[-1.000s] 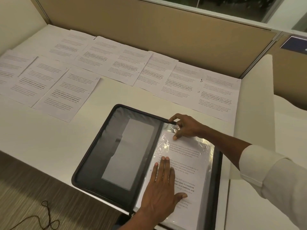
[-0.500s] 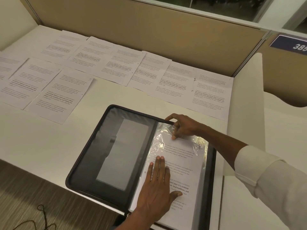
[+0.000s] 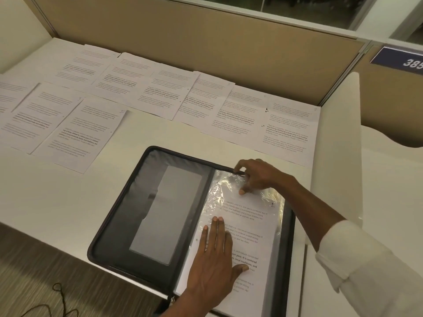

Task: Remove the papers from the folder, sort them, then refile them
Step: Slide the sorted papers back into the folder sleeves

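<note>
- The right hand (image 3: 256,177) is doing the fine work. Its grip is nearly closed, with thumb and curled fingers pinching the top edge of the plastic sleeve (image 3: 225,188), just right of centre in the frame.
- The left hand (image 3: 212,255) is lying flat at lower centre, fingers straight, pressing down on the sleeve and the printed sheet (image 3: 254,227) inside it.
- Both are working on the right half of the open folder (image 3: 142,213), which is lying on the tabletop (image 3: 57,202).
- The other papers (image 3: 160,94) are lying spread in rows across the upper left and upper centre.
- My read: the pinch should be lifting one clean layer at the sleeve mouth, and the flat palm should be easing off so the sheet is sliding rather than creasing.
</note>
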Available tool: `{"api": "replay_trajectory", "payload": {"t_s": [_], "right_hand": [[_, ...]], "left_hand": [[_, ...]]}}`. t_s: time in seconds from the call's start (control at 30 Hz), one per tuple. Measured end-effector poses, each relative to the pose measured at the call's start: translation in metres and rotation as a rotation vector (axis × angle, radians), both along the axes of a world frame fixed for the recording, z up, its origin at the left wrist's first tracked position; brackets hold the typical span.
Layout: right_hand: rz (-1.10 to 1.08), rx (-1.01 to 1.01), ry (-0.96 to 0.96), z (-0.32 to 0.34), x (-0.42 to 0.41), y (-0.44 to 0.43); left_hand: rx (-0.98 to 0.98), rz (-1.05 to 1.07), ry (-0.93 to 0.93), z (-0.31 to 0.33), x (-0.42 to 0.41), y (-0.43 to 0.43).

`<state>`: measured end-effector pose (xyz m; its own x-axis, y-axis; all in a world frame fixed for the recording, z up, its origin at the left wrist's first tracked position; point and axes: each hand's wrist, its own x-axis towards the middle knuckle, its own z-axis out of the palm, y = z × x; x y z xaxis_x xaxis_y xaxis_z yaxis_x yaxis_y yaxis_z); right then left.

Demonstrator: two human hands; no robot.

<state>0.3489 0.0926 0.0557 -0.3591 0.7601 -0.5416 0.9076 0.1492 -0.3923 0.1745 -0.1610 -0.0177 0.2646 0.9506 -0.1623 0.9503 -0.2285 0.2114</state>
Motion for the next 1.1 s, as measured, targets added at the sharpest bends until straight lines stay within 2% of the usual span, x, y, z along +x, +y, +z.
{"api": "replay_trajectory", "payload": {"t_s": [0.07,0.23,0.37,0.53,0.63,0.7,0.87,0.97,1.1], "right_hand": [[0.043,0.072,-0.101,0.012,0.009,-0.003],[-0.090,0.112,0.048,0.024,0.031,-0.023],[-0.405,0.153,0.331,0.017,0.046,-0.049],[-0.758,0.186,0.471,-0.008,0.047,-0.088],[-1.013,0.159,0.690,-0.012,0.039,-0.124],[-1.134,0.112,0.758,-0.012,0.033,-0.148],[-1.095,-0.120,0.734,-0.014,0.025,-0.198],[-1.041,-0.226,0.749,-0.004,0.023,-0.218],[-1.011,-0.300,0.848,0.015,0.018,-0.222]], "left_hand": [[-0.027,0.009,0.003,0.005,0.002,0.003],[-0.112,0.041,-0.005,0.012,0.006,0.007],[-0.148,0.054,0.015,0.020,0.009,0.012],[-0.122,0.087,0.037,0.024,0.014,0.013],[-0.160,0.096,0.043,0.029,0.015,0.017],[-0.156,0.104,0.040,0.032,0.016,0.019],[-0.166,0.225,-0.085,0.047,0.022,0.019],[-0.346,0.196,-0.147,0.069,0.022,0.023],[-0.450,0.207,-0.223,0.103,0.025,0.020]]}}
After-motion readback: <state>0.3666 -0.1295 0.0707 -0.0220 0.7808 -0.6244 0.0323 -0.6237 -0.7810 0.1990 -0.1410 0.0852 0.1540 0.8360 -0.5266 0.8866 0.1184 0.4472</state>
